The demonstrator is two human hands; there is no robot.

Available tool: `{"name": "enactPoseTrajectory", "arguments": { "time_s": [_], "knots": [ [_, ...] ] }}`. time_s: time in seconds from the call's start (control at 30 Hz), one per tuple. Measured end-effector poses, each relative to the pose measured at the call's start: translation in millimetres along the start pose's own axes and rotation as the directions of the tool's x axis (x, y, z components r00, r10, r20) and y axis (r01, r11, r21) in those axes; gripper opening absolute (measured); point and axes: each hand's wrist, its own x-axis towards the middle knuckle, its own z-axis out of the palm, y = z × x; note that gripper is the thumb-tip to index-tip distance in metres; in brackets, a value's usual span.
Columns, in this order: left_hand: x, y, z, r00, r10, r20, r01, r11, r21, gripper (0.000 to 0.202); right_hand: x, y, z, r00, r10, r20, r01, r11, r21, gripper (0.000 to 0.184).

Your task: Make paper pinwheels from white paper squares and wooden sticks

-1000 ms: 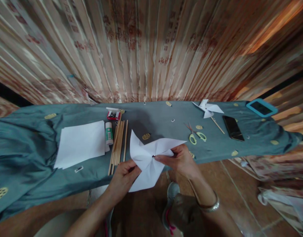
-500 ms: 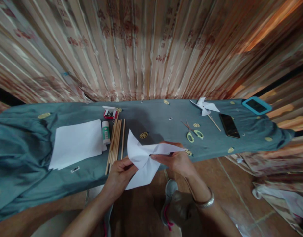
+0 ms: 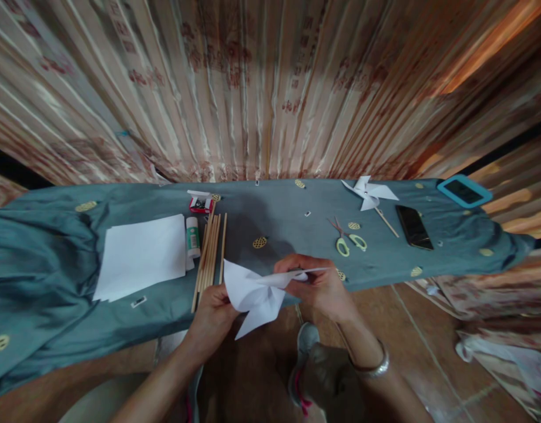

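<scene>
I hold a white paper pinwheel (image 3: 252, 294) in both hands, just in front of the near edge of a table draped in grey-blue cloth (image 3: 54, 258). My left hand (image 3: 212, 320) grips its lower left part, fingers closed on the paper. My right hand (image 3: 321, 285) is closed on its right side and centre, with one flap sticking out to the right. A bundle of wooden sticks (image 3: 209, 252) lies on the cloth just left of the pinwheel.
On the cloth lie a stack of white paper (image 3: 142, 255), a glue stick (image 3: 192, 235), a small red box (image 3: 200, 204), yellow-handled scissors (image 3: 349, 238), a finished pinwheel on a stick (image 3: 371, 195), a black phone (image 3: 413, 227) and a blue-cased device (image 3: 464, 191). Pleated curtains hang behind.
The pinwheel has tipped from facing me to nearly flat and dropped a little. My right hand has shifted over its top; the left keeps its grip.
</scene>
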Motion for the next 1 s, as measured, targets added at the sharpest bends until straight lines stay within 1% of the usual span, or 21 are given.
{"name": "enactPoseTrajectory", "arguments": {
  "time_s": [0.13, 0.2, 0.27, 0.3, 0.37, 0.43, 0.47, 0.53, 0.63, 0.7, 0.77, 0.83, 0.9, 0.93, 1.0],
  "knots": [
    [-1, 0, 1.5, 0.999, -0.037, 0.010, 0.037, 0.999, -0.001, 0.019, 0, -1, -4, 1.000, 0.014, -0.011, -0.014, 1.000, -0.021, 0.017],
    [-1, 1, 0.8, 0.999, -0.037, 0.004, 0.037, 0.999, -0.007, 0.017, 1, -3, -8, 0.999, -0.037, -0.034, 0.035, 0.998, -0.053, 0.029],
    [0, 2, -0.8, 1.000, -0.009, -0.008, 0.009, 1.000, -0.017, 0.015, 1, -4, -13, 0.987, -0.120, -0.106, 0.113, 0.991, -0.076, 0.045],
    [1, 2, -1.5, 1.000, 0.012, -0.013, -0.012, 1.000, -0.020, 0.015, 2, -4, -15, 0.977, -0.150, -0.155, 0.139, 0.987, -0.075, 0.047],
    [3, 3, -2.6, 0.998, 0.054, -0.028, -0.054, 0.998, -0.015, 0.014, 2, -3, -16, 0.955, -0.152, -0.253, 0.145, 0.988, -0.048, 0.039],
    [4, 2, -2.6, 0.996, 0.070, -0.052, -0.071, 0.997, -0.017, 0.013, 3, 2, -14, 0.945, -0.088, -0.315, 0.095, 0.996, 0.005, 0.027],
    [5, 2, -2.3, 0.995, 0.068, -0.067, -0.070, 0.997, -0.025, 0.013, 3, 6, -11, 0.945, -0.047, -0.323, 0.063, 0.997, 0.040, 0.025],
    [6, 0, -1.7, 0.994, 0.057, -0.096, -0.062, 0.997, -0.054, 0.014, 4, 13, -6, 0.955, 0.037, -0.294, -0.002, 0.993, 0.121, 0.029],
    [10, -4, -1.6, 0.990, 0.047, -0.132, -0.059, 0.994, -0.091, 0.017, 4, 20, 0, 0.970, 0.152, -0.189, -0.101, 0.962, 0.253, 0.037],
    [13, -8, -1.7, 0.988, 0.040, -0.149, -0.055, 0.994, -0.095, 0.019, 4, 20, 1, 0.973, 0.187, -0.138, -0.128, 0.927, 0.353, 0.048],
    [17, -11, -1.0, 0.987, 0.034, -0.159, -0.049, 0.995, -0.086, 0.021, 4, 17, -1, 0.980, 0.176, -0.090, -0.122, 0.899, 0.421, 0.054],
    [19, -13, 0.7, 0.987, 0.031, -0.161, -0.041, 0.997, -0.062, 0.021, 5, 15, -3, 0.987, 0.159, -0.012, -0.139, 0.894, 0.425, 0.050],
    [22, -15, 3.1, 0.988, 0.035, -0.152, -0.042, 0.998, -0.041, 0.020, 7, 15, -4, 0.982, 0.180, 0.053, -0.186, 0.901, 0.391, 0.042],
    [23, -16, 4.2, 0.989, 0.041, -0.145, -0.046, 0.998, -0.033, 0.020, 7, 16, -4, 0.976, 0.206, 0.068, -0.216, 0.900, 0.377, 0.039],
    [25, -20, 6.2, 0.990, 0.057, -0.129, -0.060, 0.998, -0.016, 0.018, 8, 20, -2, 0.962, 0.269, 0.052, -0.269, 0.893, 0.360, 0.033]
  ]
}}
